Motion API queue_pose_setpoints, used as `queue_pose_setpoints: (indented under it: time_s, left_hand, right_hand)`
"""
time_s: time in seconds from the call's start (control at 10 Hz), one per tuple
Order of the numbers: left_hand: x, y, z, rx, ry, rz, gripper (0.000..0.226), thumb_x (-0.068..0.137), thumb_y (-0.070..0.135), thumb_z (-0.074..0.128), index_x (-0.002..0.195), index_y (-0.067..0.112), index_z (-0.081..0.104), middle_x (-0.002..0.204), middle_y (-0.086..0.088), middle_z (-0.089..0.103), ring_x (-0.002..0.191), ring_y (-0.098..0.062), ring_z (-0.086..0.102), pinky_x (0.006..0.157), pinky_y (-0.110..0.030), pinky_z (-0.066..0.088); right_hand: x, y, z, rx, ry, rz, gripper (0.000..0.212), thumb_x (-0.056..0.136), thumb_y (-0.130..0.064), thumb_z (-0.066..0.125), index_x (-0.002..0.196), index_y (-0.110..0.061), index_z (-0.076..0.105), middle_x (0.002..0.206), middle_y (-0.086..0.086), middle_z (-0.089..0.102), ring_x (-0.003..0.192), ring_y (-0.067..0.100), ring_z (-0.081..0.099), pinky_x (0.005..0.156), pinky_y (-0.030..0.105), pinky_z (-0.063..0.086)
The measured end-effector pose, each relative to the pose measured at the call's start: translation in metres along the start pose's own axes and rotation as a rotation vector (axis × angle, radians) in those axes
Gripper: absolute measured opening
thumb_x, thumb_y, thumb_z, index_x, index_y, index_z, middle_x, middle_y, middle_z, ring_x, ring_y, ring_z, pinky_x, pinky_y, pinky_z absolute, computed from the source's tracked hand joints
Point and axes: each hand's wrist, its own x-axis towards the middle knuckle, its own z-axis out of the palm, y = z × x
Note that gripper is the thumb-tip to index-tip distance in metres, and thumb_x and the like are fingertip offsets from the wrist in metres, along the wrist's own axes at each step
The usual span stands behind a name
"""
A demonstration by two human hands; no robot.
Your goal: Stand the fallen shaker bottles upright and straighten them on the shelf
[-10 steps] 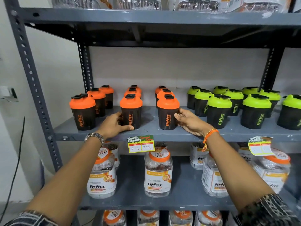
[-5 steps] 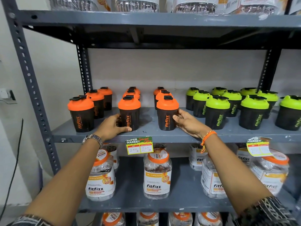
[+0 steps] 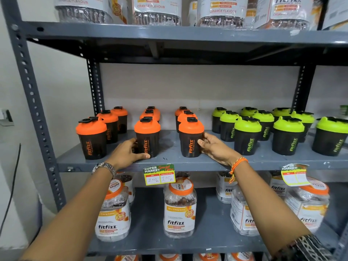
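Note:
Black shaker bottles stand upright on the grey middle shelf (image 3: 169, 162). Orange-lidded ones fill the left half in three short rows; green-lidded ones (image 3: 247, 135) fill the right half. My left hand (image 3: 128, 153) cups the lower left side of the front middle orange shaker (image 3: 147, 136), thumb along its base. My right hand (image 3: 212, 147) wraps the right side of the front right orange shaker (image 3: 191, 137). Another orange shaker (image 3: 91, 137) stands alone at the front left. No bottle lies on its side in view.
A price tag (image 3: 159, 174) hangs from the shelf edge between my wrists; a second tag (image 3: 294, 175) hangs further right. Clear jars (image 3: 179, 210) with orange lids fill the shelf below. Large jars sit on the top shelf. Grey uprights (image 3: 35, 113) frame the left side.
Both hands have closed in a little on the two front orange shakers, which stay upright. The camera has tilted up, showing more of the top shelf.

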Motion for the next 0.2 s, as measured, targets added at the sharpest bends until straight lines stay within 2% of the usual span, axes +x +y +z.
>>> queue_pose_setpoints:
  time_s: [0.1, 0.2]
  left_hand:
    - [-0.004, 0.002, -0.003, -0.046, -0.010, 0.004, 0.120, 0.032, 0.083, 0.081, 0.134, 0.026, 0.057, 0.130, 0.004, 0.069, 0.117, -0.011, 0.066, 0.107, -0.046, 0.051]
    - [-0.004, -0.001, -0.001, -0.174, 0.048, -0.035, 0.126, 0.047, 0.050, 0.095, 0.154, 0.017, 0.037, 0.150, -0.007, 0.054, 0.133, -0.018, 0.055, 0.114, -0.046, 0.045]
  right_hand:
    - [0.000, 0.001, -0.002, 0.081, -0.017, -0.013, 0.047, 0.100, 0.002, 0.045, 0.145, -0.010, 0.038, 0.142, 0.013, 0.053, 0.130, 0.024, 0.053, 0.102, 0.030, 0.050]
    - [-0.010, 0.003, -0.006, 0.042, 0.051, -0.034, 0.060, 0.097, 0.003, 0.050, 0.152, -0.016, 0.032, 0.151, 0.013, 0.046, 0.140, 0.027, 0.044, 0.114, 0.044, 0.039]
